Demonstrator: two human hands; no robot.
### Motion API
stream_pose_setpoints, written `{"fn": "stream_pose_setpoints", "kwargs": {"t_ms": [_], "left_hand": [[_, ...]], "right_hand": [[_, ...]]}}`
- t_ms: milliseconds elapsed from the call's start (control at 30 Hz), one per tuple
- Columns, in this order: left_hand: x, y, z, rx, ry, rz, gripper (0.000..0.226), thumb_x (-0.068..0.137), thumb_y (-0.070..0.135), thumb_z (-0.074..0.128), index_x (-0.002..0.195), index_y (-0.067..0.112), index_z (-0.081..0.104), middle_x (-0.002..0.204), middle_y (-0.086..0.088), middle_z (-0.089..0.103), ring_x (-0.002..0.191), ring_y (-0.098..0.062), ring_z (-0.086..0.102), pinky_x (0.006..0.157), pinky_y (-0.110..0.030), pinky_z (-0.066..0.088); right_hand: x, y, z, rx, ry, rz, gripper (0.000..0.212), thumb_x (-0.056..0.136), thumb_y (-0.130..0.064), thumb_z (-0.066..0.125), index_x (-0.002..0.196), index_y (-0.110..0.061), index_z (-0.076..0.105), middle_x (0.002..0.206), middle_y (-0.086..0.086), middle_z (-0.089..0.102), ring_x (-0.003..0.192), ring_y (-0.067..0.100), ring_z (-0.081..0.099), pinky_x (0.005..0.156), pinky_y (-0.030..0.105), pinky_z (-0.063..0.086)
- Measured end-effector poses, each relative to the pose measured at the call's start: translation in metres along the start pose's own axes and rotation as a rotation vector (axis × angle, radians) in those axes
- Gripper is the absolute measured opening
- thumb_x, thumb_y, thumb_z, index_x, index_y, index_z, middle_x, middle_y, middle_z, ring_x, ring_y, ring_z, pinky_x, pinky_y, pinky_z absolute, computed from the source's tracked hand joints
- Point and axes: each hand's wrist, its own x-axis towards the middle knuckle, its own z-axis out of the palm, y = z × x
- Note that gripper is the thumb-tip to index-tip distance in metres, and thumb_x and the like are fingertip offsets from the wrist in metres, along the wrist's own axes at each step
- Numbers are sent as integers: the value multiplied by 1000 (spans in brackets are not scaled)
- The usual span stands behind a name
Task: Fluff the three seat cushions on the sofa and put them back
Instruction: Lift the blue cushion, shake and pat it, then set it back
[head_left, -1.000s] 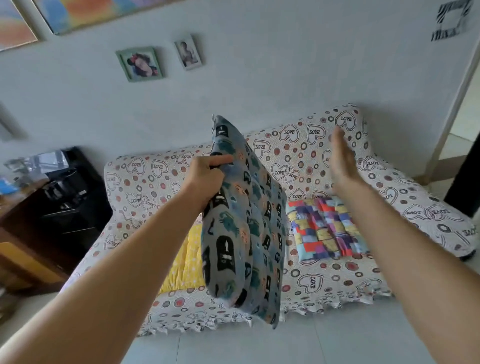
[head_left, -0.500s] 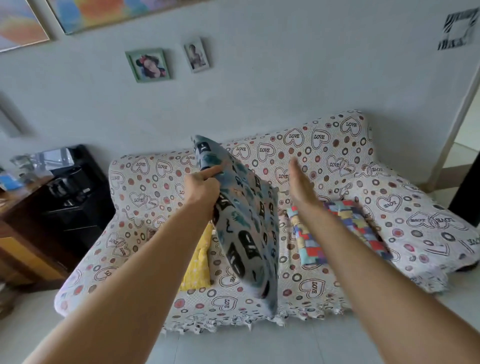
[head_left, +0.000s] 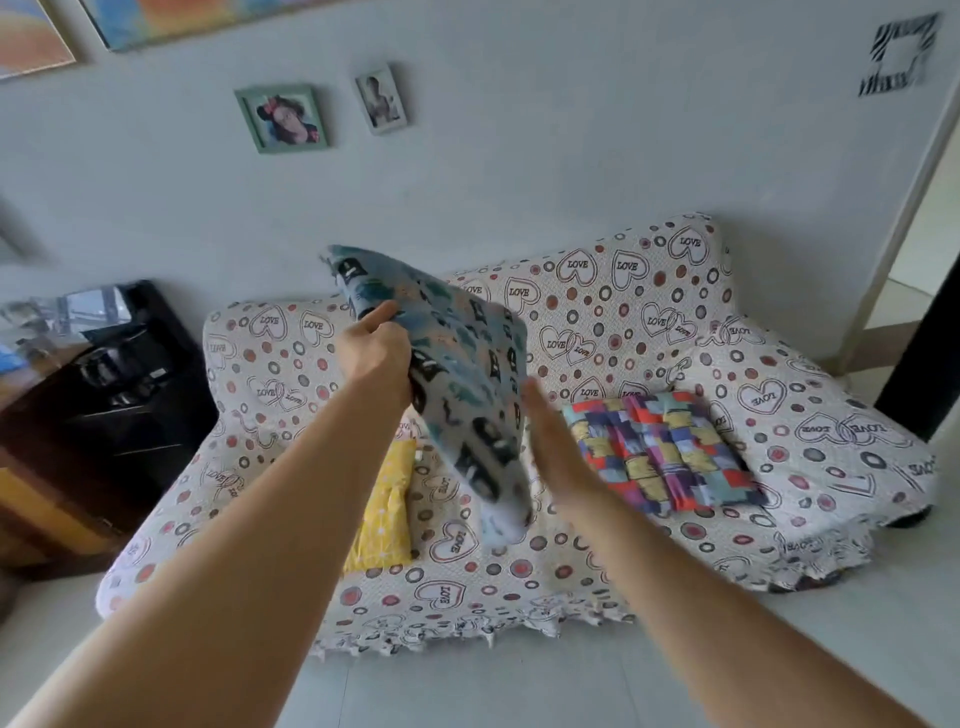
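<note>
My left hand (head_left: 375, 353) grips the blue cushion (head_left: 457, 374) by its upper edge, fingers closed on the fabric, and holds it in the air in front of the sofa (head_left: 613, 322), tilted so its lower corner hangs over the middle seat. My right hand (head_left: 558, 441) is flat and open, fingers together, and holds nothing.

A second ago that right hand was drawn well back to the right, far from the cushion. Half a second ago it was already swinging in. Now its palm is at the cushion's right face, touching or just about to; the blur there keeps me from saying which. The cushion has also tipped, its top leaning further left and its bottom kicked toward my right hand. I take this to be a pat landing, so I am in the middle of fluffing this cushion, not yet putting it back.

The yellow cushion (head_left: 387, 499) lies on the left seat, partly hidden behind my left arm, and the patchwork cushion (head_left: 660, 452) lies flat on the right seat. The middle seat is bare, which I judge to be where the blue one belongs. Whether the other two have been fluffed I cannot tell from how they lie.
</note>
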Motion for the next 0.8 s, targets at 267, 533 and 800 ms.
{"fn": "stream_pose_setpoints", "kwargs": {"t_ms": [267, 533, 800], "left_hand": [[-23, 15, 8, -29, -112, -74, 48, 85, -14, 44, 112, 17, 69, 102, -8, 60, 76, -24, 67, 55, -26, 58], [-24, 6, -11, 31, -190, -146, 46, 84, -15, 53, 118, 12, 66, 118, -12, 62, 63, -18, 62, 42, -18, 54], [-12, 18, -36, 43, -281, -179, 46, 87, -12, 50, 123, 15, 62, 114, -10, 61, 62, -19, 66, 43, -22, 53]], "right_hand": [[50, -21, -100, 114, 865, 36, 55, 104, -43, 17, 153, -16, 18, 159, 6, 20, 145, 19, 20, 119, 31, 13], [20, 42, -13, -22, 42, 211, 52, 101, -52, 21, 144, -28, 39, 146, -1, 45, 132, 13, 40, 106, 26, 22], [77, 9, -126, -143, 568, 111, 60, 101, -51, 8, 154, -23, 5, 162, -3, 1, 149, 16, 2, 121, 40, 1]]}}
